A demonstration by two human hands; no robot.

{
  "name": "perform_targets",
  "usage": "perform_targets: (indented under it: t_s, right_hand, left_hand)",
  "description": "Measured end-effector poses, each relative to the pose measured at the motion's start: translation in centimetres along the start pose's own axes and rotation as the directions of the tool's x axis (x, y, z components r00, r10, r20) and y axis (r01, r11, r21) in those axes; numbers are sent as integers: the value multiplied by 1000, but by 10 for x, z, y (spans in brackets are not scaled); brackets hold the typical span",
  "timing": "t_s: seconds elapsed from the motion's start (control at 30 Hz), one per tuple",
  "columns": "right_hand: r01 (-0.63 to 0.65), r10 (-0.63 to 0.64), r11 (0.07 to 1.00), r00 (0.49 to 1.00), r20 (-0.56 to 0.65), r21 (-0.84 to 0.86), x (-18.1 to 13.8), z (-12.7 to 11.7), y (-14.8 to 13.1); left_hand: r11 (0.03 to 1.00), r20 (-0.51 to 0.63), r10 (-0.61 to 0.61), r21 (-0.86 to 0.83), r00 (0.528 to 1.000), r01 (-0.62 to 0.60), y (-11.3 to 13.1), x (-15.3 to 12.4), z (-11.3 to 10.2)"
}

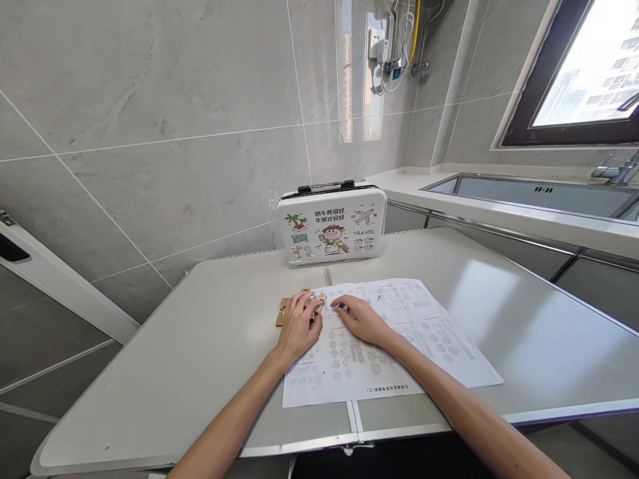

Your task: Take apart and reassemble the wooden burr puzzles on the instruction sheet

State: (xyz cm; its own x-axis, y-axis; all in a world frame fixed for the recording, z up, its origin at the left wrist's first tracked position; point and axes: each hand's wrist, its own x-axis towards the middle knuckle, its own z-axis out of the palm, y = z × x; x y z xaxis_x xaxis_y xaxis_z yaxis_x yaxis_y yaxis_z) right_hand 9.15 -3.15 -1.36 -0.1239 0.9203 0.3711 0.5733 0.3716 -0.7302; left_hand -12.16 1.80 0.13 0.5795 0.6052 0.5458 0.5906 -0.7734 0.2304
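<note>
My left hand (298, 324) is curled over some small light-brown wooden pieces (283, 315) with notched edges, at the left edge of the printed sheet. Its thumb and fingers close round one wooden piece, mostly hidden by the hand. Just past the index fingertip shows another small wooden piece (323, 298). My right hand (363, 319) rests on the printed paper sheet (394, 366), a short way to the right of the pieces. Its fingers are loosely bent and apart, with nothing visible in them. Line drawings of several shapes cover the sheet.
Behind the sheet, a white carrying case (333, 226) with cartoon prints and a black handle stands upright on the folding table (200, 346). A tiled wall (174, 133) rises behind. To the right are a counter with a sink (539, 193) and a window (579, 80).
</note>
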Motion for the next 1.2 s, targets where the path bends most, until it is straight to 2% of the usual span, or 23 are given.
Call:
perform_targets:
  t_s: [0.1,0.2,0.33,0.47,0.6,1.2]
  right_hand:
    - [16,-18,997,1000,-25,-79,0,1,4]
    - [25,-22,986,1000,17,-163,-1,0,1]
    - [22,0,977,994,106,-210,-4,-1,-7]
    - [11,16,973,993,117,-231,-5,-2,-11]
    - [9,21,968,993,116,-250,-5,-1,-10]
    - [35,-8,967,994,108,-251,-5,3,-4]
  left_hand:
    - [994,-17,77,-72,997,-78,10,2,-7]
    - [980,-63,168,-95,984,-173,19,2,-12]
    - [941,44,278,-215,960,-262,24,-3,-12]
    - [904,156,323,-342,933,-256,30,-11,-9]
    - [893,235,341,-385,910,-235,37,-13,-6]
    - [912,279,292,-369,915,-179,39,-11,-7]
